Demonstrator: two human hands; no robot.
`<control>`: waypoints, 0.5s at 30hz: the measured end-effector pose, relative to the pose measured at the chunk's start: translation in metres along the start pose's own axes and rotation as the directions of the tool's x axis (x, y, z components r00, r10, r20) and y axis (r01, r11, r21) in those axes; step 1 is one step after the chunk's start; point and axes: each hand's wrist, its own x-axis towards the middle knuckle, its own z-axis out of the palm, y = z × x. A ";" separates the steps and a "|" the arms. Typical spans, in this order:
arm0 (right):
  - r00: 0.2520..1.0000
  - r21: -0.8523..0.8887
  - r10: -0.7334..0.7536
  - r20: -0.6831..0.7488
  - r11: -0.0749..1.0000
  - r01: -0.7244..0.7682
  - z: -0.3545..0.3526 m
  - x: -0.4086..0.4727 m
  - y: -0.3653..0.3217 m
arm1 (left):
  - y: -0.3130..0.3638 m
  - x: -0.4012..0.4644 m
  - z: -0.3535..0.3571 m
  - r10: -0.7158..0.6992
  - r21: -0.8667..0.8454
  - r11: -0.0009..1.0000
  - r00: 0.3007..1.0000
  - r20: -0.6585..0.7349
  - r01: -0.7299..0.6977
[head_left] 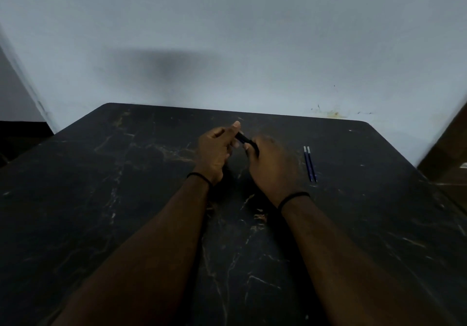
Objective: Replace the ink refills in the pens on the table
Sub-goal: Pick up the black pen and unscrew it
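Observation:
Both hands hold a dark pen [243,138] above the middle of the black marbled table [126,199]. My left hand [214,151] pinches its far end between thumb and fingers. My right hand [271,165] is wrapped around its near end and looks blurred. Most of the pen is hidden by the fingers. Two blue ink refills [310,164] lie side by side on the table to the right of my right hand, apart from it.
A pale wall [227,47] rises right behind the table's far edge. A brown piece of furniture [447,154] stands off the table's right side. A dark gap lies beyond the left edge.

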 end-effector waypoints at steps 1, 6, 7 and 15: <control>1.000 -0.008 0.001 0.000 1.000 -0.001 0.000 0.000 -0.001 | 0.000 -0.001 0.003 0.026 0.046 0.999 1.000 -0.008 -0.026; 1.000 -0.026 0.028 0.013 0.999 -0.028 0.000 0.000 -0.003 | -0.002 -0.006 0.012 0.117 0.170 0.979 0.993 -0.004 -0.115; 0.999 -0.019 0.035 0.021 0.999 -0.035 0.001 0.000 -0.004 | -0.002 -0.006 0.011 0.122 0.179 0.976 0.993 0.004 -0.120; 0.995 -0.105 0.084 0.051 0.991 -0.078 0.008 0.001 -0.012 | -0.003 -0.007 0.010 0.184 0.205 0.962 0.983 0.012 -0.183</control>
